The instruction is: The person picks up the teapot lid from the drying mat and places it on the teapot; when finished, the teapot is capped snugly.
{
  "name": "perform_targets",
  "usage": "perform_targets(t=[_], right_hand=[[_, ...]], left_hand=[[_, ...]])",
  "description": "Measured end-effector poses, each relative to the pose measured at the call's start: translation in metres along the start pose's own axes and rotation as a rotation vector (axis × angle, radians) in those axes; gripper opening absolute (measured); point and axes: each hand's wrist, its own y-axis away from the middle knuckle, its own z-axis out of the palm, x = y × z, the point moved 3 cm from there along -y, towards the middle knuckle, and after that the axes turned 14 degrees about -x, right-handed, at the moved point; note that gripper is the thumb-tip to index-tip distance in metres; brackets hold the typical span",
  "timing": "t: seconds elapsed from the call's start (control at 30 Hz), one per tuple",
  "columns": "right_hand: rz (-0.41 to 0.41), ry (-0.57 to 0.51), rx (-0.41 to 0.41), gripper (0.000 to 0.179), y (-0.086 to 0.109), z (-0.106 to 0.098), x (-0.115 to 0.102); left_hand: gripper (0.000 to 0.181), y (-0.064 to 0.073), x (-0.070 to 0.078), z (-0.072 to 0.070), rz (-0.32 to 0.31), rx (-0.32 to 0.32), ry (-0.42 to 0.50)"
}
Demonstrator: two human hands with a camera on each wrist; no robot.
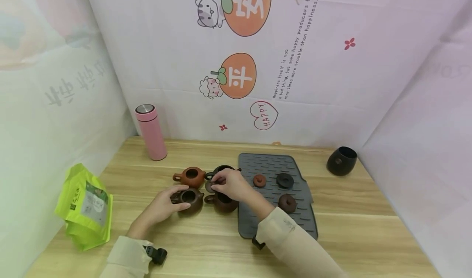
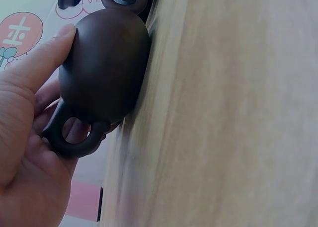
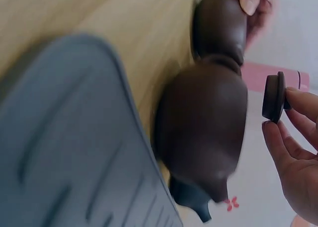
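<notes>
My left hand (image 1: pixel 162 204) holds a dark brown teapot (image 1: pixel 195 207) at the front left of a cluster, thumb and fingers spread round its body near the handle. In the left wrist view the thumb presses its side by the opening. My right hand (image 1: pixel 234 184) pinches a small brown lid (image 3: pixel 272 98) by its knob, above the pots. The lid is tipped on edge in the right wrist view. Close by stand a larger brown teapot (image 3: pixel 203 120), a reddish-brown teapot (image 1: pixel 198 183) and a black teapot (image 1: pixel 221 168), partly hidden by the right hand. The visible openings are uncovered.
Right of the pots lies a grey ridged mat (image 1: pixel 254 163) bearing a reddish lid (image 1: pixel 259 181), a black lid (image 1: pixel 285 181) and a brown lid (image 1: pixel 287 203). A pink flask (image 1: pixel 152 136), a lime-green bag (image 1: pixel 86 212) and a black cup (image 1: pixel 341 162) stand farther out.
</notes>
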Motion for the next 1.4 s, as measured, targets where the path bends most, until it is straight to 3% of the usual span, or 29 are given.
perform_targets(t=[0.4, 0.9, 1.4], right_hand=[[0.012, -0.003, -0.010, 0.018, -0.022, 0.033, -0.021], [0.014, 0.053, 0.018, 0.017, -0.034, 0.052, -0.030], [0.000, 0.120, 0.025, 0.017, -0.035, 0.061, -0.033]], left_hand=[[0.059, -0.002, -0.004, -0.001, -0.005, -0.007, 0.033], [0.064, -0.001, -0.006, -0.002, 0.014, 0.029, 0.090], [0.061, 0.000, -0.004, -0.002, 0.026, 0.032, 0.084]])
